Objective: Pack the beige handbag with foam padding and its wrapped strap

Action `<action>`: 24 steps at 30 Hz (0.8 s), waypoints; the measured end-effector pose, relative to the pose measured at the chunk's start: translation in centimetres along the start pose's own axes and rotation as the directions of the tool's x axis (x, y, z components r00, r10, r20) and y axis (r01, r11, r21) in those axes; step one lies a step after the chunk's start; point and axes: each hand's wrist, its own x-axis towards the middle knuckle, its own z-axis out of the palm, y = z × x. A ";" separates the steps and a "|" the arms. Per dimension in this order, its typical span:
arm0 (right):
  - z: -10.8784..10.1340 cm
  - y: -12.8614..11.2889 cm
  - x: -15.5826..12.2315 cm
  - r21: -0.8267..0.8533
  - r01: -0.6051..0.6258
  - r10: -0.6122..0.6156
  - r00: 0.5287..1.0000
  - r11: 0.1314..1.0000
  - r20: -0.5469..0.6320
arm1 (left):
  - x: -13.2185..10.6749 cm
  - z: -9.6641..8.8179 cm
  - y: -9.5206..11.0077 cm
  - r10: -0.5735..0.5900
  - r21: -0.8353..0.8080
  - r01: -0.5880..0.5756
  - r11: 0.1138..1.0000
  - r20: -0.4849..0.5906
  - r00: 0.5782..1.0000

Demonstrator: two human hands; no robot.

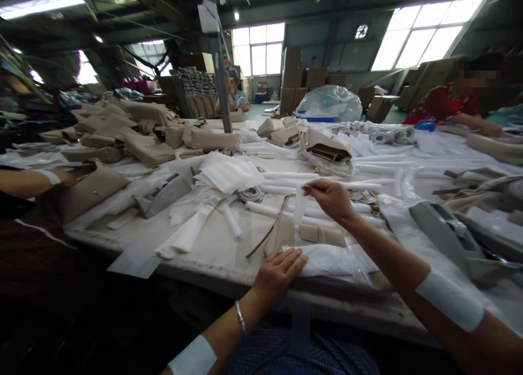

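My left hand (280,271) lies flat at the near edge of the table, its fingertips on the left end of a bundle wrapped in white translucent sheet (330,259). Beyond it, my right hand (332,198) is raised with thumb and finger pinched on a translucent white strip (300,207), which hangs down. Under and behind the strip are a beige bag piece (281,230) with a thin brown strap (261,243) and a beige flap piece (322,234). Whether the strip touches them I cannot tell.
Beige handbags (149,146) are heaped at the back left. White sheets (229,170) and a grey tape dispenser (449,239) lie on the table (204,263). A co-worker's arm (32,181) reaches a bag (93,187) at left; a metal post (223,80) stands behind.
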 end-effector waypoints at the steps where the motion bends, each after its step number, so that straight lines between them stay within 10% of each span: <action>1: 0.1 0.3 0.8 0.026 -0.028 0.028 1.000 0.999 0.001 | 0.0 0.1 0.0 0.002 0.001 -0.002 1.000 -0.004 1.000; 10: -0.9 -1.7 3.3 0.003 0.052 -0.052 0.998 0.999 -0.030 | -0.3 0.7 0.0 -0.009 0.018 0.010 1.000 -0.045 0.999; 17: -3.3 -5.8 -8.5 -0.024 0.243 -0.239 0.966 0.970 0.102 | -0.1 0.2 0.2 -0.025 -0.017 0.024 1.000 -0.040 0.999; 24: -1.6 -5.7 -18.3 -0.071 0.493 -0.474 0.861 0.867 0.183 | -0.1 0.2 0.2 -0.051 -0.107 0.052 0.993 0.010 0.999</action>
